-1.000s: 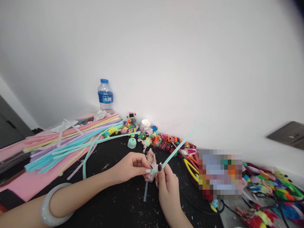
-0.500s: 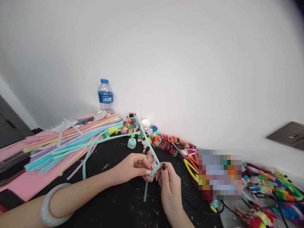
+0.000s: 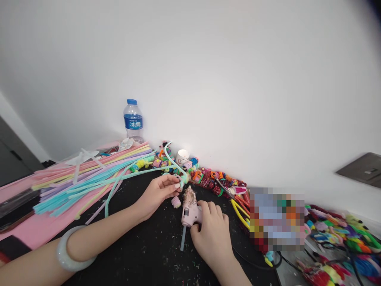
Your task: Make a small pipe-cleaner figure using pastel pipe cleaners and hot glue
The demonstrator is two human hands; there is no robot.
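Observation:
My left hand (image 3: 157, 194) pinches a mint-green pipe cleaner (image 3: 183, 179) near its bent lower end; its free end curves up and back over the pile of crafts. My right hand (image 3: 212, 233) is closed round the grip of a pale pink glue gun (image 3: 191, 213), its fingers partly hidden behind the handle. The gun's stained nozzle points away from me, just below the bent end; I cannot tell whether they touch. A translucent glue stick (image 3: 182, 239) sticks out of its rear. A small pink fuzzy piece (image 3: 176, 202) lies left of the gun.
Pastel pipe cleaners (image 3: 89, 178) spread over the left of the black table (image 3: 143, 254). A water bottle (image 3: 133, 121) and a white paper cup (image 3: 182, 156) stand by the wall. Colourful fuzzy crafts (image 3: 208, 179) line the back, with scissors (image 3: 224, 188) among them. A black cable (image 3: 253, 265) runs right.
My right hand has let go of the pipe cleaner and taken hold of the glue gun. My left hand has moved away and slightly left with the pipe cleaner, uncovering the gun.

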